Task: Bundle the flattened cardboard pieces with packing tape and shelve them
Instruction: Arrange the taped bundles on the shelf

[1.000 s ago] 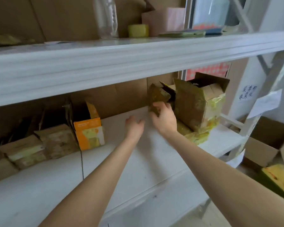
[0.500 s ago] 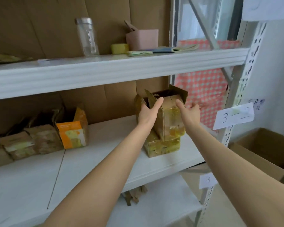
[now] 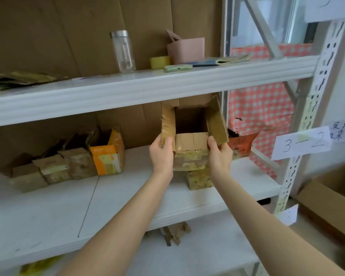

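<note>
Cardboard box (image 3: 189, 144), mouth tilted toward me, sits squarely between both hands above the middle shelf (image 3: 127, 196), so neither is nearer. I have the left hand (image 3: 161, 154) gripping the box's left flap and the right hand (image 3: 219, 154) clasping its right wall; a smaller taped box (image 3: 199, 179) lies just beneath it.

I see a white metal shelving rack (image 3: 147, 90), brown cardboard sheets (image 3: 68, 36) behind it, a bright window (image 3: 267, 20) far right.
</note>
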`<state>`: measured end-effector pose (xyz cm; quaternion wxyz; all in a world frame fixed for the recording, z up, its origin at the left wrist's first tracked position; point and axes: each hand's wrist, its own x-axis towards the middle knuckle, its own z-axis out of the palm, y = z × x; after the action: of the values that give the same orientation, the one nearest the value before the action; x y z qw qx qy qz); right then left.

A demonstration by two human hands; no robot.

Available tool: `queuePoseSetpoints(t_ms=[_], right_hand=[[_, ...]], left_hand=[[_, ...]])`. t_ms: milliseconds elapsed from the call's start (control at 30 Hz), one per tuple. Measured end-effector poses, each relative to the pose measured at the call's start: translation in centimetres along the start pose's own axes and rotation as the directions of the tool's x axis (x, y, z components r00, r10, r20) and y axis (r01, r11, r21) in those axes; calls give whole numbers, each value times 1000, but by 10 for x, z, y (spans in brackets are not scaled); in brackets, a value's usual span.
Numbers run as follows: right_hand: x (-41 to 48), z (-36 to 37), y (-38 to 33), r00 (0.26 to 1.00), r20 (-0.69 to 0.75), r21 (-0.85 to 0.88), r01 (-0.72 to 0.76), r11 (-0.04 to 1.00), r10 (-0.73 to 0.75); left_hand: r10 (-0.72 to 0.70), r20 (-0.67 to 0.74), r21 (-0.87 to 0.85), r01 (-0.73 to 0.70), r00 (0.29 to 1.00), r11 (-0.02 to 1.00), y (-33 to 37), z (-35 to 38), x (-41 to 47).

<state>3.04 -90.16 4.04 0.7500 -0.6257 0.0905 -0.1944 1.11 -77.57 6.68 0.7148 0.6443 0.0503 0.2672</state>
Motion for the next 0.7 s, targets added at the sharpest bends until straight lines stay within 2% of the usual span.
queuePoseSetpoints(t_ms=[133, 333, 533, 700], right_hand=[[-23, 32, 13, 998, 60, 9, -13, 1000, 13], [-66, 104, 30, 955, 287, -196, -17, 980, 74], [-123, 195, 51, 877, 457, -299, -7, 954, 150], [-174, 281, 74, 824, 542, -359, 49, 932, 165]], left_hand=[[16, -70, 68, -11, 997, 998, 3, -39, 5], [-12, -229, 215, 62, 973, 975, -5, -122, 14], [-24, -451, 265, 160, 892, 951, -11, -228, 34], [18, -545, 367, 219, 839, 904, -17, -329, 63]])
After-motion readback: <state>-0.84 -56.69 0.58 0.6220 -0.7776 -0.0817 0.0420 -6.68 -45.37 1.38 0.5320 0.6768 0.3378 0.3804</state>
